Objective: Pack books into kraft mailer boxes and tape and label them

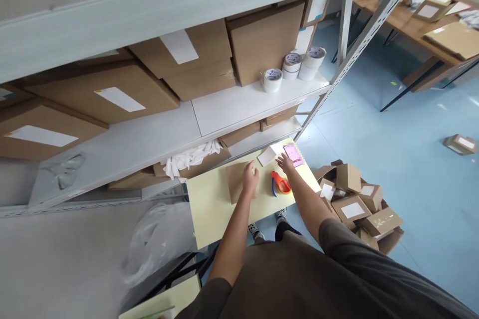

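One box [235, 183], one phone [293, 154], one dispenser [281, 185]

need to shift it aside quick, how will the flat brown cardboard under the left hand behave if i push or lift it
The cardboard lies flat on the yellow table, so it would probably slide easily. It looks thin, so likely light and bendy if lifted by one edge. Pushed rightward it may bump the orange tape dispenser beside it.

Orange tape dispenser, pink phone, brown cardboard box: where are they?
Orange plastic tape dispenser [281, 185]: head view, its middle.
Pink flat phone [295, 154]: head view, its face.
Brown cardboard box [234, 184]: head view, its top.
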The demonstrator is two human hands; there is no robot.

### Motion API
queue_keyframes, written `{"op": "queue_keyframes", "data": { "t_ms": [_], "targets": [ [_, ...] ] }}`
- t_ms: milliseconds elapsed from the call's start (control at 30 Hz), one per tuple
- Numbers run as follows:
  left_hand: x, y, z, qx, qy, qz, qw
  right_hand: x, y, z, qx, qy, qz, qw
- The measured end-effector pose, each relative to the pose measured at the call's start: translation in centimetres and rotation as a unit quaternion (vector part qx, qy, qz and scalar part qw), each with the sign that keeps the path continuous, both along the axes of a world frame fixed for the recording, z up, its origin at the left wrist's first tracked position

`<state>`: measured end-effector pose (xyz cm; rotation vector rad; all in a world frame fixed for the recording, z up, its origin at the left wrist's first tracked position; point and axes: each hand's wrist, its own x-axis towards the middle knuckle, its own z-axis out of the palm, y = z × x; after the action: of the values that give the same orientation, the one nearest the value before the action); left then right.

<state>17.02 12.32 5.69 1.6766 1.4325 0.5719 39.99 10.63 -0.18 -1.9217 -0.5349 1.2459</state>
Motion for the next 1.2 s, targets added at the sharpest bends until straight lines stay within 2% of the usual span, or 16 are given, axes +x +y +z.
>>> {"op": "queue_keyframes", "data": {
  "t_ms": [133, 233, 367, 467, 600, 700, 800, 867, 933, 1000, 1067, 1200],
  "targets": [
    [3.2, 2.3, -1.3, -0.015, 0.026, -0.005, 1.000, 0.7, 4.1, -1.7, 0.011, 0.130, -0.107, 0.986],
    [4.8, 4.3, -2.6, -0.026, 0.043, 0.013, 0.999, 0.9, 5.5, -1.7, 0.021, 0.189, -0.117, 0.975],
    [6.7, 7.4, -3.9, -0.037, 0.020, 0.018, 0.999, 1.3, 4.5, -0.6, 0.053, 0.263, -0.110, 0.957],
    [7.8, 9.4, -4.1, -0.102, -0.044, -0.039, 0.993, 1.7, 2.7, 0.4, 0.079, 0.330, -0.112, 0.934],
    [8.3, 10.4, -3.4, -0.187, -0.087, -0.099, 0.973, 2.9, 0.6, 1.7, 0.062, 0.298, -0.114, 0.946],
    [8.1, 10.4, -2.1, -0.198, -0.112, -0.114, 0.967, 4.3, -0.4, 3.0, 0.032, 0.176, -0.106, 0.978],
    [8.1, 10.4, -0.6, -0.195, -0.128, -0.146, 0.961, 5.4, -0.3, 4.8, 0.063, -0.005, -0.041, 0.997],
    [8.1, 10.4, 0.5, -0.189, -0.124, -0.173, 0.959, 5.8, 0.3, 6.3, 0.120, -0.075, 0.063, 0.988],
    [7.9, 10.5, 1.5, -0.182, -0.106, -0.195, 0.958, 6.0, 1.2, 7.6, 0.171, -0.086, 0.198, 0.961],
    [7.4, 10.5, 2.4, -0.181, -0.083, -0.210, 0.957, 6.0, 2.2, 8.7, 0.187, -0.075, 0.305, 0.931],
    [6.6, 10.4, 3.1, -0.183, -0.066, -0.222, 0.955, 6.2, 3.0, 9.2, 0.177, -0.059, 0.365, 0.912],
    [5.0, 10.0, 3.7, -0.194, -0.025, -0.235, 0.952, 6.6, 3.5, 9.1, 0.167, -0.028, 0.414, 0.895]
  ]
}}
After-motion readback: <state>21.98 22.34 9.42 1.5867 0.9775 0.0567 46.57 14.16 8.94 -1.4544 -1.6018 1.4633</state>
